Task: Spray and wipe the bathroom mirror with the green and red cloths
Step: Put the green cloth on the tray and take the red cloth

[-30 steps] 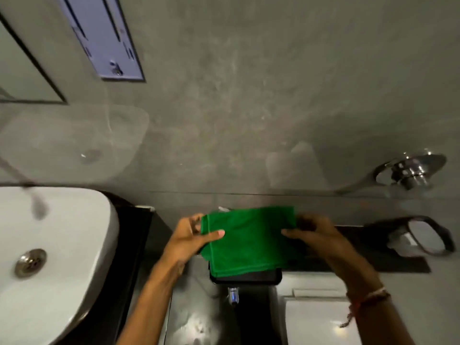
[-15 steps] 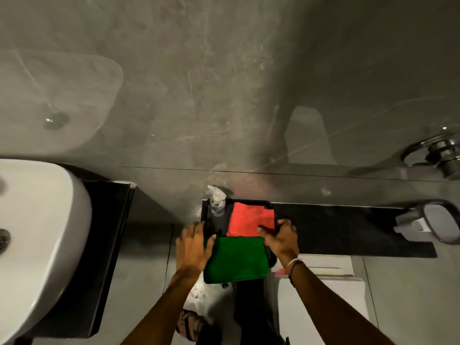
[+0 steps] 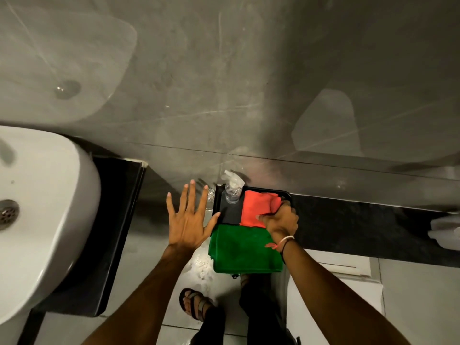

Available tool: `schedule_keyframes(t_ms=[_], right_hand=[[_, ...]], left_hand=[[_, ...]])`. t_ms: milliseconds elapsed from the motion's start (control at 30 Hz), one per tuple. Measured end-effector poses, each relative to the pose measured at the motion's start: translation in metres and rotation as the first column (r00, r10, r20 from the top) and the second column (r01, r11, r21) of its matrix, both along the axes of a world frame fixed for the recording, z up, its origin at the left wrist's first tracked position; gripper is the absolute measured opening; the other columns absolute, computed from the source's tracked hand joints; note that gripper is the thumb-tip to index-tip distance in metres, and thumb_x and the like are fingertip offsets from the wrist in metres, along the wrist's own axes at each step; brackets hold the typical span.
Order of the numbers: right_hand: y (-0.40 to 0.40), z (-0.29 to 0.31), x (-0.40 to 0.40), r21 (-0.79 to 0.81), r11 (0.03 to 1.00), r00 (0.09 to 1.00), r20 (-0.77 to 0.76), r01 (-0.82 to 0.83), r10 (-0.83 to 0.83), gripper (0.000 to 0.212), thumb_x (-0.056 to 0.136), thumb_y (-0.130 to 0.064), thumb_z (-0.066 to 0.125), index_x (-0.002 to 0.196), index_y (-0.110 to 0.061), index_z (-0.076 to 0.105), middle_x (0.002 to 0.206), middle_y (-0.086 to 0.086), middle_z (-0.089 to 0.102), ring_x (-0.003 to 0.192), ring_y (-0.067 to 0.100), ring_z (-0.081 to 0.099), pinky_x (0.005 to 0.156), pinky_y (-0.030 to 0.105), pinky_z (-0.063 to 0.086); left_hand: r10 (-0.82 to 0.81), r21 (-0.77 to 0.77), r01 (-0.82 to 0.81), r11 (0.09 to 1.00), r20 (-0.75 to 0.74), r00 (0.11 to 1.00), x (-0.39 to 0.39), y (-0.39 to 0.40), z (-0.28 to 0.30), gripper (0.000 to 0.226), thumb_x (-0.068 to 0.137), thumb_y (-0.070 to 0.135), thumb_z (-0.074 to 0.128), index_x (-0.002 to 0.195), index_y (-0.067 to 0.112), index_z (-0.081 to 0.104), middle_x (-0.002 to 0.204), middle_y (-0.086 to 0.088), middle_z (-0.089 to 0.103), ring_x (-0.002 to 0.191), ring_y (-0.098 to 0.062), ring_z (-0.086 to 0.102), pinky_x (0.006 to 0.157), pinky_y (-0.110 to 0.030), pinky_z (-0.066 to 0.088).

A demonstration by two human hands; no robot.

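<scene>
- My left hand [image 3: 189, 221] is spread flat, all five fingers splayed, palm down and gripping nothing; its thumb tip reaches the left edge of the black tray [image 3: 219, 197].
- My right hand [image 3: 280, 220] is curled closed over the red cloth [image 3: 256, 207], the fingers bunched into the cloth's near right part; a red-and-white thread band sits on that wrist.
- The red cloth lies folded in the far right part of the tray, its far corner rumpled up beside my knuckles.
- The green cloth [image 3: 245, 250] lies folded flat at the tray's near end, touching the red one along its far edge and hanging over the near rim.
- A clear spray bottle [image 3: 232, 191] with a white trigger head stands upright in the tray's far left corner, just beside the red cloth.
- The tray rests on a dark ledge [image 3: 361, 225] against the wall, below the mirror [image 3: 224, 83].
- A white basin [image 3: 47, 207] on a black counter sits well to the left.
- Below, I can see a sandalled foot [image 3: 194, 305] on the floor.
</scene>
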State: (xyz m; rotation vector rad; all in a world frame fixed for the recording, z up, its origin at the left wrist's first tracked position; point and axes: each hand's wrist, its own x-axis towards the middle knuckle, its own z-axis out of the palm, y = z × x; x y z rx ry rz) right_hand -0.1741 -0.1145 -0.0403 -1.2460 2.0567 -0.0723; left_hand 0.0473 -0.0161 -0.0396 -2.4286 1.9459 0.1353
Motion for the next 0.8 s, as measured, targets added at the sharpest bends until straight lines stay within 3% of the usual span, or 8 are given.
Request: schedule_keyframes(t_ms=[200,300,400,533,600,667,733,800], right_hand=[[0.000,0.009,-0.013,-0.033,0.996,0.975,0.210,0.086,-0.078,0.065,0.073,-0.006,0.089,0.133,-0.006,0.065,0.132,0.028,0.068,0.121,0.045,0.065,0.102,0.048,0.057],[-0.003,0.044,-0.024,-0.173,0.979,0.975,0.213,0.106,-0.068,0.062,0.071,-0.001,0.087,0.129,-0.005,0.068,0.127,0.029,0.071,0.120,0.045,0.067,0.101,0.049,0.055],[-0.016,0.095,-0.037,-0.278,0.961,0.956,0.286,0.012,0.071,0.039,0.073,0.011,0.081,0.110,0.003,0.075,0.102,0.023,0.078,0.096,0.027,0.069,0.091,0.055,0.059],[-0.033,0.211,-0.030,-0.380,0.877,0.727,0.508,-0.293,0.462,0.039,0.067,0.030,0.078,0.078,-0.007,0.072,0.059,-0.016,0.073,0.056,-0.006,0.063,0.056,0.017,0.057],[-0.032,0.287,-0.007,-0.485,0.758,0.620,0.449,-0.437,0.644,0.042,0.063,0.020,0.087,0.078,-0.015,0.071,0.059,-0.018,0.073,0.056,-0.011,0.059,0.057,0.013,0.055],[-0.027,0.356,0.023,-0.560,0.649,0.520,0.398,-0.515,0.756,0.043,0.061,0.010,0.094,0.084,-0.020,0.073,0.069,-0.019,0.077,0.063,-0.011,0.062,0.064,0.013,0.055],[-0.016,0.419,0.057,-0.672,0.513,0.424,0.312,-0.534,0.850,0.042,0.061,0.001,0.097,0.086,-0.023,0.074,0.077,-0.021,0.079,0.070,-0.010,0.064,0.069,0.013,0.056],[-0.003,0.472,0.096,-0.791,0.340,0.409,0.125,-0.509,0.904,0.049,0.059,-0.010,0.100,0.100,-0.020,0.075,0.091,-0.013,0.080,0.082,0.000,0.066,0.077,0.024,0.058]], left_hand=[[-0.026,-0.076,0.028,0.997,0.024,0.999,0.001,-0.002,0.016,0.082,0.093,0.070,0.026,0.160,0.023,0.018,0.169,-0.019,0.016,0.155,-0.033,0.024,0.119,-0.071,0.018],[-0.038,-0.159,0.045,0.986,0.048,0.998,0.010,-0.006,0.041,0.080,0.094,0.068,0.033,0.159,0.024,0.023,0.167,-0.019,0.022,0.154,-0.031,0.028,0.119,-0.069,0.022],[-0.064,-0.339,0.072,0.938,0.034,0.997,0.018,-0.017,0.084,0.071,0.095,0.061,0.042,0.153,0.020,0.040,0.159,-0.019,0.042,0.145,-0.032,0.044,0.118,-0.064,0.029],[-0.275,-0.613,0.055,0.788,-0.270,0.923,0.032,-0.031,0.172,0.047,0.098,0.047,0.051,0.128,0.014,0.063,0.126,-0.010,0.066,0.115,-0.027,0.065,0.099,-0.045,0.053],[-0.357,-0.599,-0.165,0.784,-0.651,0.670,0.034,-0.036,0.230,0.037,0.099,0.043,0.049,0.114,0.015,0.068,0.107,0.001,0.074,0.100,-0.013,0.071,0.089,-0.040,0.058],[-0.365,-0.373,-0.371,0.850,-0.926,0.095,0.033,-0.042,0.285,0.043,0.097,0.045,0.044,0.108,0.013,0.070,0.099,0.003,0.080,0.098,-0.009,0.073,0.091,-0.034,0.058],[-0.379,-0.232,-0.342,0.911,-0.799,-0.468,0.034,-0.039,0.337,0.057,0.092,0.053,0.049,0.125,0.010,0.066,0.123,-0.008,0.075,0.121,-0.026,0.066,0.110,-0.053,0.046],[-0.428,-0.307,-0.305,0.902,-0.535,-0.729,0.034,-0.026,0.385,0.073,0.088,0.061,0.052,0.142,0.011,0.055,0.142,-0.018,0.062,0.131,-0.041,0.057,0.109,-0.065,0.043]])
